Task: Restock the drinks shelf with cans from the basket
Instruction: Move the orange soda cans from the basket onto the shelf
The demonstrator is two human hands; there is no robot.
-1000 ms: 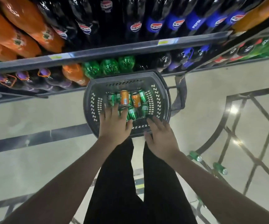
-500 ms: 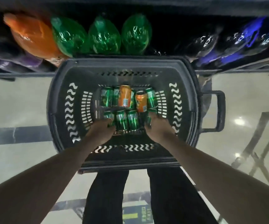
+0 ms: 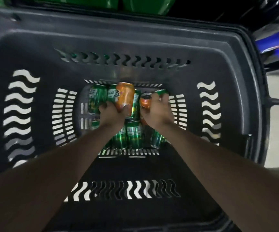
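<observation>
The cans lie jumbled on the floor of the basket, mostly green ones on their sides, with two orange among them. My left hand is curled round the far orange can, which lies on top of the green ones. My right hand is wrapped over the second orange can, its top rim showing just left of my fingers. Full cans should feel weighty and stiff for their size, but the smooth round sides may be slick, so I judge a grip around the middle of the body safest; thin walls dent if squeezed or dropped. Beyond the far rim are green bottles and, far right, a dark bottle with a blue label.
</observation>
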